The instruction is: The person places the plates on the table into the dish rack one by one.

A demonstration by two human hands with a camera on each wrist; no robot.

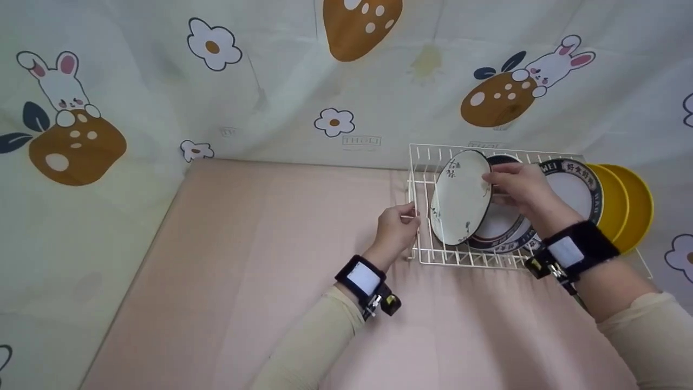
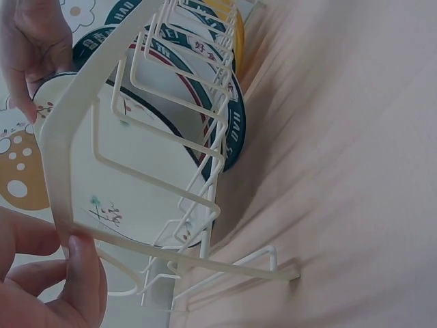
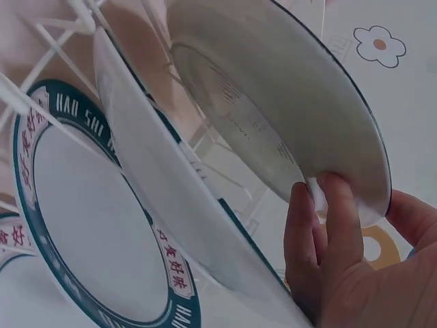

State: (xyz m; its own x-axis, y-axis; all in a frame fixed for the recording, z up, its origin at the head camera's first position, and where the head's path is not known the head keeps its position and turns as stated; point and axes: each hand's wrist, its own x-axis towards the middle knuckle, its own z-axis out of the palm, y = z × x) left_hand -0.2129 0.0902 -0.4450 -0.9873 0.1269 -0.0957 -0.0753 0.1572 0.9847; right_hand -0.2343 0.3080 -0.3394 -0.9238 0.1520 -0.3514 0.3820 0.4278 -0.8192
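A white dish rack [image 1: 465,261] stands at the right of the table. My left hand [image 1: 398,227] grips the wire at its left end; in the left wrist view, thumb and fingers [image 2: 82,273] pinch the frame. With my right hand [image 1: 517,187] I hold the right edge of a white plate [image 1: 460,197] with a dark rim and small floral print, tilted at the rack's left end. The right wrist view shows fingers on the back of this plate [image 3: 293,102] and the thumb at its rim. Close behind it stand plates with dark green lettered rims [image 3: 102,219].
Two yellow plates [image 1: 639,208] stand at the rack's right end. The pink tabletop [image 1: 260,271] stretches left and in front of the rack. A patterned curtain [image 1: 281,81] hangs right behind it. Each wrist wears a strapped camera.
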